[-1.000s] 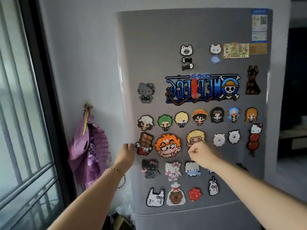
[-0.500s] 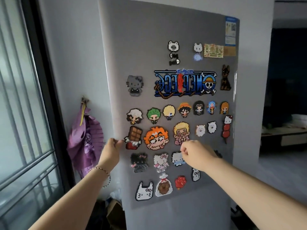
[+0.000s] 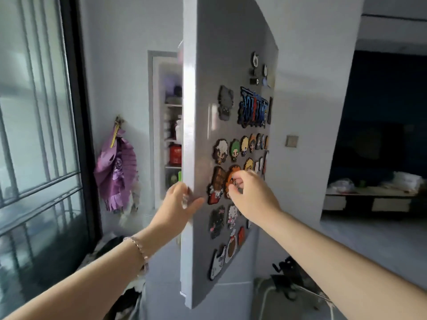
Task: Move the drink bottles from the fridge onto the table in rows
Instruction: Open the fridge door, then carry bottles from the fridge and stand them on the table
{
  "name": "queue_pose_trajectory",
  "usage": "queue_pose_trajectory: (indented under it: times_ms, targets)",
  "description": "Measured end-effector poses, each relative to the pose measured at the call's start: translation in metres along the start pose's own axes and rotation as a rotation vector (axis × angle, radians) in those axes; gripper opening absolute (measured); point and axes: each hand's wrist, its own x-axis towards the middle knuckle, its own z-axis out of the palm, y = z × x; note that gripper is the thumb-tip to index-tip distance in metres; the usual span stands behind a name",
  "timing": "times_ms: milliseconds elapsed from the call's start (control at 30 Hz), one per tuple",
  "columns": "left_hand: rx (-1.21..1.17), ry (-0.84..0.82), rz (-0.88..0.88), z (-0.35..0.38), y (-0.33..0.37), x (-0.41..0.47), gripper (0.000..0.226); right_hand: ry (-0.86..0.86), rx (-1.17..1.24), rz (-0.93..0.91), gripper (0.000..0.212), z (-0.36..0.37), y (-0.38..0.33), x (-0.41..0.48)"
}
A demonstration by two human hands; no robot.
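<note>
The grey fridge door point(image 3: 201, 112), covered in cartoon magnets, stands swung halfway out toward me. My left hand point(image 3: 179, 204) grips its free edge, fingers wrapped behind and thumb on the front face. My right hand point(image 3: 250, 196) hovers in front of the door near an orange-haired magnet point(image 3: 231, 179), fingers curled with nothing in them. Through the gap I see a narrow slice of the fridge interior point(image 3: 161, 88) with shelves, a white bottle point(image 3: 178, 130) and a red container point(image 3: 175, 154). The rest of the inside is hidden by the door.
A barred window point(image 3: 34, 135) fills the left side. A purple folded fan point(image 3: 116, 172) hangs on the wall beside the fridge. Clutter lies on the floor below. To the right, a low cabinet point(image 3: 369, 200) stands in a dark room, with black gear point(image 3: 286, 273) on the floor.
The fridge door has swung from shut to about half open, pulled by my left hand on its edge. The shelves inside have come into view. My right hand stayed in front of the door.
</note>
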Motion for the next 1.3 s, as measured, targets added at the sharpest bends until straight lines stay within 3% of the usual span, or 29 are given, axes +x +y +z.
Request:
queue_pose_trajectory:
  times_ms: [100,233,467,567,733,967,1067,1133,1200,1300]
  targets:
    - [-0.055,-0.056,0.071,0.036,0.053,-0.022,0.027,0.169,-0.038,0.05,0.051,-0.032,0.001,-0.025]
    - [-0.065,-0.143,0.183,0.066,0.094,-0.038,0.023,0.266,-0.104,0.15,0.072,-0.061,0.016,-0.053]
    - [0.122,-0.351,0.189,0.103,0.153,-0.027,0.007,0.416,-0.094,0.572,0.115,-0.117,0.085,-0.067]
    - [0.216,-0.395,0.177,0.124,0.177,-0.016,0.01,0.449,-0.021,0.733,0.109,-0.143,0.128,-0.062]
    - [0.347,-0.453,0.181,0.153,0.2,0.0,0.023,0.501,-0.07,0.828,0.079,-0.167,0.184,-0.054]
    - [0.391,-0.414,0.151,0.169,0.188,0.03,0.027,0.415,0.001,0.872,0.09,-0.183,0.223,-0.042]
    - [0.378,-0.43,0.12,0.17,0.168,0.045,0.03,0.591,0.008,0.731,0.082,-0.181,0.21,-0.041]
    - [0.351,-0.412,0.102,0.167,0.152,0.054,0.026,0.745,-0.062,0.398,0.054,-0.173,0.19,-0.038]
    - [0.341,-0.398,0.095,0.162,0.136,0.065,0.018,0.629,0.022,0.108,0.022,-0.163,0.163,-0.03]
    - [0.388,-0.386,0.101,0.152,0.108,0.087,0.014,0.213,0.064,-0.009,0.018,-0.14,0.128,0.0]
